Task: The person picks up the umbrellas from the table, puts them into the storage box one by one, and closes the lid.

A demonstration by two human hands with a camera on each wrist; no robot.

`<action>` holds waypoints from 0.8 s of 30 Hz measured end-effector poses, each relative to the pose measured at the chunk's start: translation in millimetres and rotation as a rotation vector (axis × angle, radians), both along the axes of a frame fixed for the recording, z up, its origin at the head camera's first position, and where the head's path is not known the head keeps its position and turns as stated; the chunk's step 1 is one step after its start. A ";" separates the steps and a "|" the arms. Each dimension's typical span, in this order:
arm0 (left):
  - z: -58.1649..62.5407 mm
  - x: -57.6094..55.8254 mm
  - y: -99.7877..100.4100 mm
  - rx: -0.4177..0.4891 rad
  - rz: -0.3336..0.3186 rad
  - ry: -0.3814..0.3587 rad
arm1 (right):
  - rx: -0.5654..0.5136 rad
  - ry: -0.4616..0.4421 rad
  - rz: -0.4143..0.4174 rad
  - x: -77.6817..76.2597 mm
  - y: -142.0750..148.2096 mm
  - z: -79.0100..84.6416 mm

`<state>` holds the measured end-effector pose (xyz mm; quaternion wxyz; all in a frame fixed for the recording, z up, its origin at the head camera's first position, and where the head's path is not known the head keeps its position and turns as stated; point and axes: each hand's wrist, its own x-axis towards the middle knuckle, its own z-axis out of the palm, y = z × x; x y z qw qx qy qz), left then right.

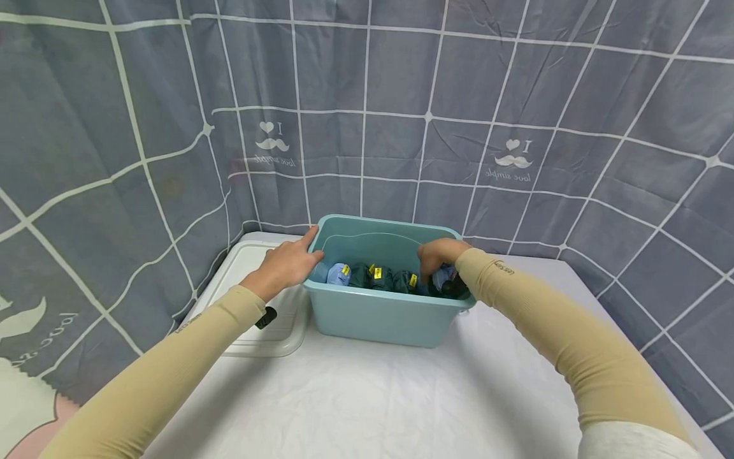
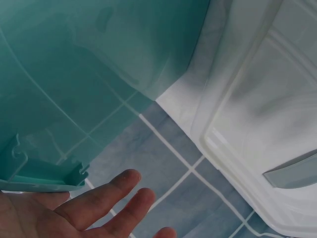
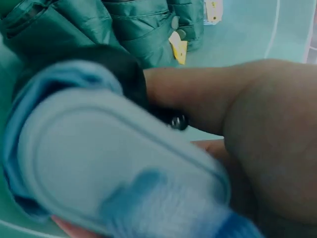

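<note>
My left hand (image 1: 287,261) rests at the left rim of a teal plastic bin (image 1: 378,319); in the left wrist view its fingers (image 2: 106,198) stretch out fairly straight below the rim's bracket (image 2: 44,181). Reaching into the bin's right end, my right hand (image 1: 438,254) grips a blue fabric bundle with a pale oval end piece (image 3: 94,153), the thumb side and fingertips on opposite sides of it. Several rolled dark green fabric bundles (image 1: 381,278) with yellow tags line the bin beside it, and a light blue one (image 1: 338,274) lies at the left.
A white lid (image 1: 237,274) lies left of the bin on a table with a white cloth (image 1: 373,395). Grey-blue curtains with white grid lines (image 1: 395,146) hang behind and at both sides. Black pieces (image 1: 455,288) show in the bin's right end.
</note>
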<state>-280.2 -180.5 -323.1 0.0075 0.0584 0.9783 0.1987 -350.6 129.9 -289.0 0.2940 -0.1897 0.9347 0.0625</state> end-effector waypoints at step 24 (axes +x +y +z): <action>0.5 0.3 1.8 -0.014 0.007 -0.020 | -0.127 -0.293 0.075 1.8 15.5 -1.6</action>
